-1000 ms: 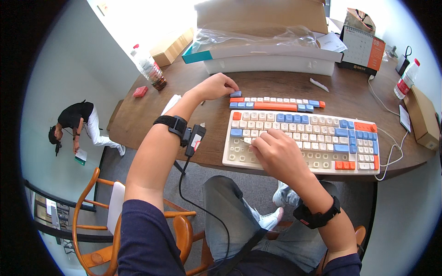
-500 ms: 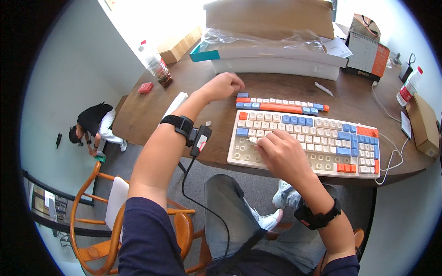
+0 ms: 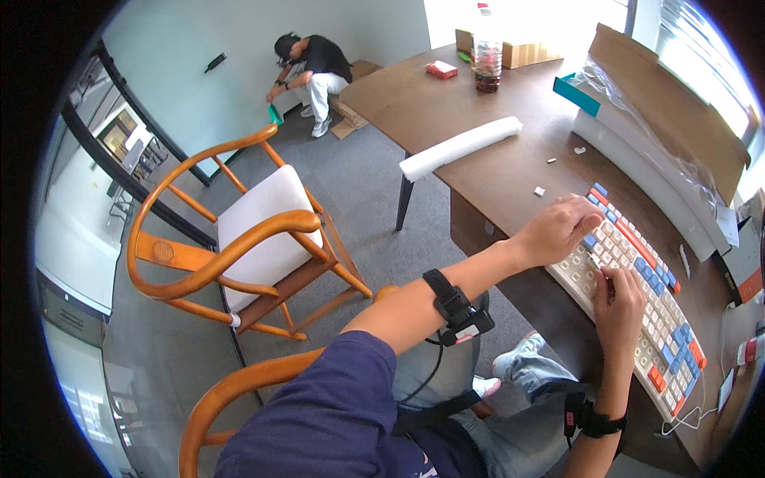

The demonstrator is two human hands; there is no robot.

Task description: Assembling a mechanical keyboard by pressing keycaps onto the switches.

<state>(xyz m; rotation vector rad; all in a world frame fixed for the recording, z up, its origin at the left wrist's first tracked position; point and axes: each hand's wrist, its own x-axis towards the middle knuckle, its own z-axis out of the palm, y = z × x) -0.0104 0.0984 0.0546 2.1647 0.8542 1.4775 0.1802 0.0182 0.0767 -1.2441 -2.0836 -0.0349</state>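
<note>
A white keyboard (image 3: 660, 315) with cream, blue and orange keycaps lies at the right of the view. Its left end and near rows show bare switches. My left hand (image 3: 562, 229) is over its far left corner, fingers curled with the thumb close against them; whatever they may hold is hidden. My right hand (image 3: 621, 307) rests at the keyboard's near side, its fingertips pinched on a small pale tool (image 3: 594, 260) that reaches over the bare switches; its exact kind is unclear. Beyond the keyboard, loose keycaps (image 3: 635, 239) lie in rows.
On the brown table (image 3: 478, 135) are a white foam roll (image 3: 462, 147), a dark drink bottle (image 3: 488, 60), a red packet (image 3: 441, 69) and a long open box (image 3: 645, 175). A wooden armchair (image 3: 275, 223) stands left. Another person (image 3: 323, 68) sits low by the wall.
The view has swung left, bringing more of the chair and room in. My left hand has come from beyond the loose keycaps to the keyboard's left end. My right hand stays near the bare switches.
</note>
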